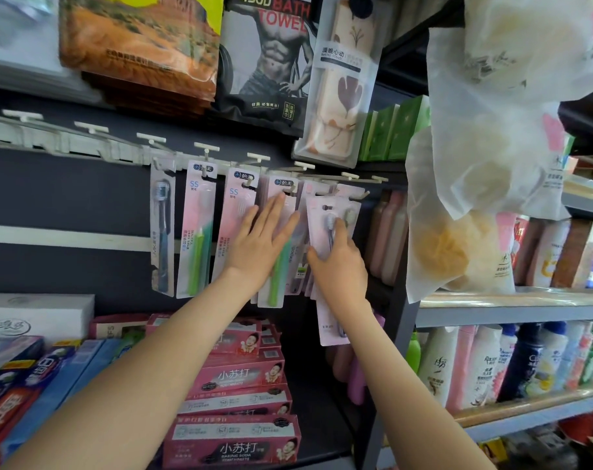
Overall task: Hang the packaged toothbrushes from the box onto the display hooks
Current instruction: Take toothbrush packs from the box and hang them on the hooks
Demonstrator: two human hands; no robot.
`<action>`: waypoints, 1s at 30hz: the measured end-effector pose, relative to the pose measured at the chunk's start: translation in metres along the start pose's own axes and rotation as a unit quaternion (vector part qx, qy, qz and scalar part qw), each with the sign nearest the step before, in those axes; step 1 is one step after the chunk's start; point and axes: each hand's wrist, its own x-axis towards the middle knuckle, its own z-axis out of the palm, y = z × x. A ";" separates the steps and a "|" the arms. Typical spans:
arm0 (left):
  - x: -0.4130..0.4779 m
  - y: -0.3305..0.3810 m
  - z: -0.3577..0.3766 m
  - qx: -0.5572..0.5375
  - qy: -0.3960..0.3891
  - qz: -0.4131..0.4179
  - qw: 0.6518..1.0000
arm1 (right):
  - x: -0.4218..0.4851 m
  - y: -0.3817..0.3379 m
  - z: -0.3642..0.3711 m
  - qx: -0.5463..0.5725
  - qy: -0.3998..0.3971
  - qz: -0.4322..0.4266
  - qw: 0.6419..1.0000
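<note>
Right hand [339,262] grips a pink carded toothbrush pack [318,225], thumb on its left edge, forefinger across the brush heads, the pack's top near a white display hook [362,195]. Left hand [261,242], fingers straight and spread, presses flat on hanging pink toothbrush packs [281,195] alongside.

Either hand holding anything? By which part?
Right hand pinches a pink toothbrush pack at its upper middle, thumb on the left edge. Left hand holds nothing; flat fingers press the hanging packs.
</note>
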 end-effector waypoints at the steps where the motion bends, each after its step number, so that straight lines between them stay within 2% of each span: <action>1: 0.000 -0.001 0.000 -0.001 -0.005 0.000 1.000 | 0.003 0.000 0.001 -0.006 0.000 -0.004 1.000; 5: -0.004 -0.004 -0.002 -0.009 -0.026 0.012 1.000 | 0.001 0.006 0.004 0.016 -0.011 -0.016 1.000; 13: -0.006 -0.002 -0.003 -0.006 -0.018 0.004 1.000 | 0.006 -0.001 0.002 0.084 -0.019 -0.046 0.995; 19: -0.005 -0.001 -0.003 -0.015 -0.028 0.001 0.999 | 0.030 -0.006 0.012 0.006 -0.015 0.022 1.000; 30: -0.013 0.004 0.001 0.014 -0.005 0.000 1.000 | 0.033 -0.022 0.044 0.048 -0.027 0.073 0.996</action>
